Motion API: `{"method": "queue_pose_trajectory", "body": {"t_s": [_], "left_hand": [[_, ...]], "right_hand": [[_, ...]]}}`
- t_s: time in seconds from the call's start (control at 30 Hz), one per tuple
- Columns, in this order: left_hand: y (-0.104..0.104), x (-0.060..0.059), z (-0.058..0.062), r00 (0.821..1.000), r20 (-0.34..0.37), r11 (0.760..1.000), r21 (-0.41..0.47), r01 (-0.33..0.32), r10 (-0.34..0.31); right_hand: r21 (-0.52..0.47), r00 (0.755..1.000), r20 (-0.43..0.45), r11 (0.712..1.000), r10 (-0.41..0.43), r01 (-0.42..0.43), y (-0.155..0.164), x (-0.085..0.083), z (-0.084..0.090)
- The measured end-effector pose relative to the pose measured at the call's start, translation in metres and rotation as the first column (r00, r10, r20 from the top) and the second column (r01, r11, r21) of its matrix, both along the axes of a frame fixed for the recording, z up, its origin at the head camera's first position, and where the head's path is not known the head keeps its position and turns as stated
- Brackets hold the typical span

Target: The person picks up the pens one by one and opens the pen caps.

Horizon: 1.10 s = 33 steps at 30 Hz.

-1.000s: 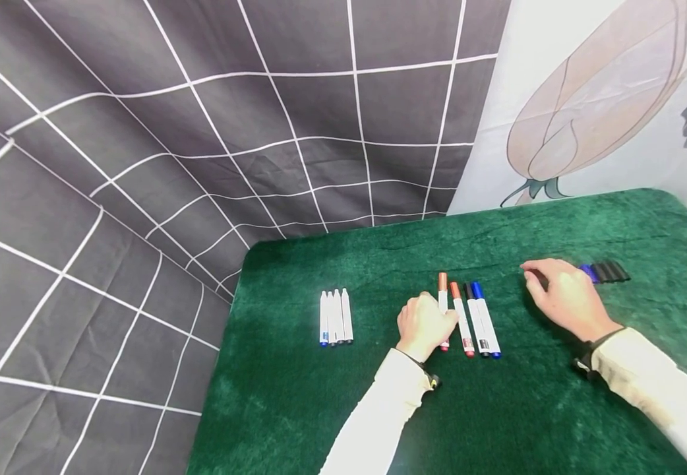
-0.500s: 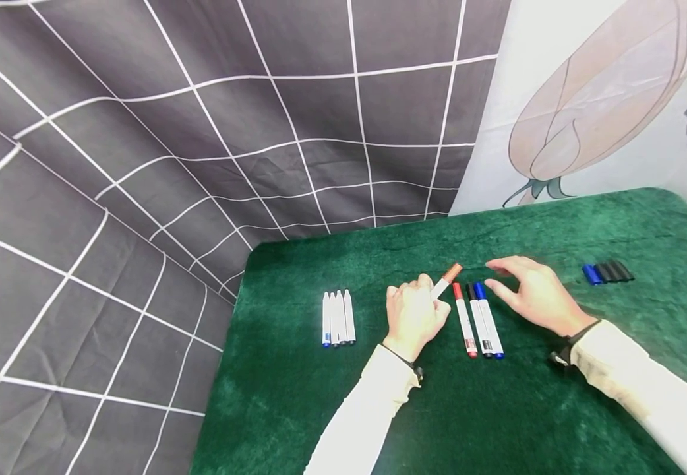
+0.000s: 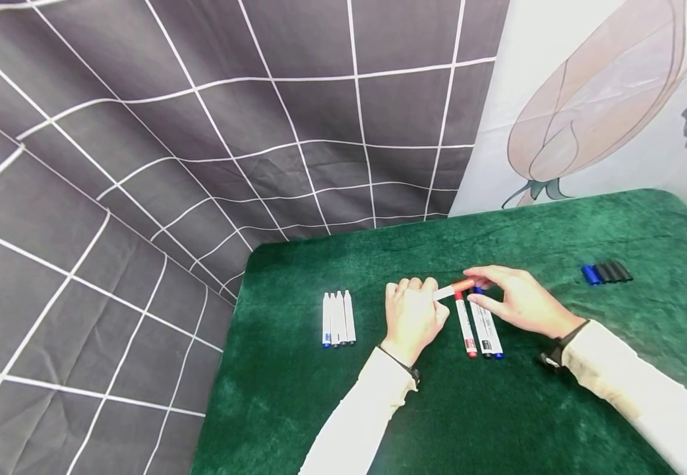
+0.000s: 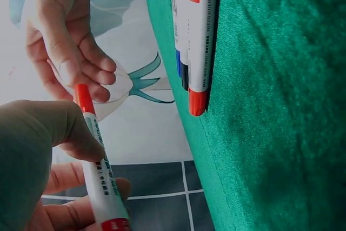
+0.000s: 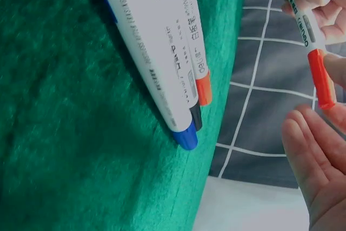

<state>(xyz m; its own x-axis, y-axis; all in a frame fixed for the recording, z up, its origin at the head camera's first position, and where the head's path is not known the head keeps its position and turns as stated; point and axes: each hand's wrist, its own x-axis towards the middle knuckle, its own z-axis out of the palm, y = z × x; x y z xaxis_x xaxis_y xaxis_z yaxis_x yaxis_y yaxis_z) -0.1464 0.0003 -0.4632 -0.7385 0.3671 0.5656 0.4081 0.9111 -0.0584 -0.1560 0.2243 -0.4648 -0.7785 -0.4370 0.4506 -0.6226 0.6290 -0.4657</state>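
Observation:
My left hand (image 3: pixel 411 313) grips a white marker with a red cap (image 4: pixel 104 187), its thumb and fingers round the barrel. The marker lies nearly level in the head view, its capped end to the right. My right hand (image 3: pixel 521 300) is beside that end, thumb and forefinger parted around the cap (image 5: pixel 320 82). In the left wrist view the cap's tip is right by the right fingertips. Under the hands, three capped markers lie side by side on the green cloth: a red one (image 3: pixel 465 326), a black one (image 5: pixel 189 74) and a blue one (image 5: pixel 146 52).
To the left, several uncapped white markers (image 3: pixel 339 320) lie in a row on the cloth (image 3: pixel 296 409). Loose caps, one blue (image 3: pixel 590 274) and several black (image 3: pixel 613 271), lie at the right. A grey checked curtain (image 3: pixel 314 105) hangs behind the table.
My left hand has lifted the red-capped marker off the cloth and turned its capped end right. My right hand has moved left from near the loose caps to the marker's cap.

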Motion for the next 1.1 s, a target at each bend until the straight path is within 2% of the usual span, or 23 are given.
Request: {"method": "queue_pose_trajectory", "body": {"t_s": [0.2, 0.5, 0.73, 0.87, 1.0, 1.1], "left_hand": [[-0.002, -0.001, -0.001, 0.999, -0.012, 0.999, -0.006, 0.042, -0.042], [-0.004, -0.005, 0.0, 0.988, -0.005, 0.988, 0.005, 0.152, -0.152], [-0.008, -0.008, -0.003, 0.963, 0.022, 0.963, -0.018, 0.268, -0.268], [-0.011, -0.008, -0.006, 0.954, 0.062, 0.953, -0.062, 0.296, -0.292], [-0.013, -0.007, -0.01, 0.94, 0.099, 0.937, -0.095, 0.336, -0.327], [-0.014, -0.008, -0.011, 0.927, 0.099, 0.92, -0.124, 0.372, -0.361]], "right_hand": [[0.005, 0.998, -0.01, 0.998, 0.064, -0.064, -0.003, -0.001, -0.003], [-0.009, 0.993, -0.003, 0.993, 0.12, -0.12, -0.004, -0.002, -0.005], [-0.014, 0.991, 0.033, 0.992, 0.126, -0.126, -0.004, -0.001, -0.004], [0.015, 0.989, 0.087, 0.992, 0.122, -0.124, -0.006, 0.002, -0.005], [0.02, 0.977, 0.14, 0.986, 0.163, -0.167, -0.005, 0.003, -0.006], [0.013, 0.968, 0.142, 0.977, 0.208, -0.212, -0.003, 0.003, -0.008]]}}
